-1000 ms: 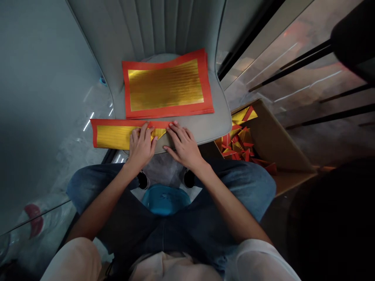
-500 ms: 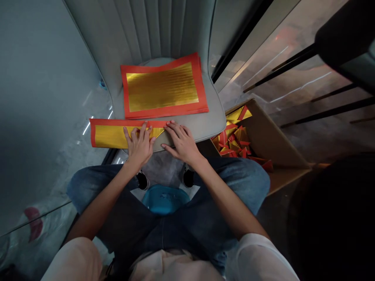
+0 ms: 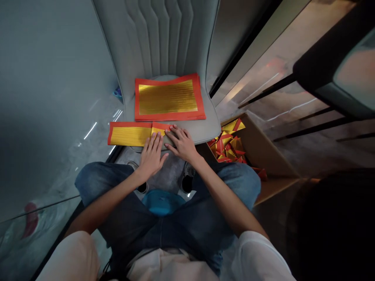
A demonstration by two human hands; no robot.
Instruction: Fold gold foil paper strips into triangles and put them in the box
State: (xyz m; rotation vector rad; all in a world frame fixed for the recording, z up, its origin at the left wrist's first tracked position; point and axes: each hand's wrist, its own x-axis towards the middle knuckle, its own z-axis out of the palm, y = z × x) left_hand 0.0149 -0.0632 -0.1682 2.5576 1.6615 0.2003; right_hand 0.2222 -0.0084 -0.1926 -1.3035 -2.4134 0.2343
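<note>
A folded strip of red paper with a gold panel (image 3: 131,136) lies along the front of a grey chair seat (image 3: 202,130), its left part sticking out past the seat. The strip's right end is folded at an angle. My left hand (image 3: 151,156) lies flat with outstretched fingers, their tips on the strip near a crease at its middle. My right hand (image 3: 183,144) rests open, fingers spread, on the folded right end. Just behind, a stack of red sheets with gold centres (image 3: 168,99) lies flat on the seat.
Right of the seat, a cardboard box (image 3: 266,152) on the floor holds many folded red and gold paper pieces (image 3: 230,144). Dark chair legs (image 3: 310,125) stand beyond it. A blue plastic stool (image 3: 164,203) shows between my legs, and a glossy grey panel (image 3: 52,97) is at left.
A crease with a raised fold now shows mid-strip, where the paper was flat. My left hand has flattened and shifted right along the strip. The view has shifted slightly.
</note>
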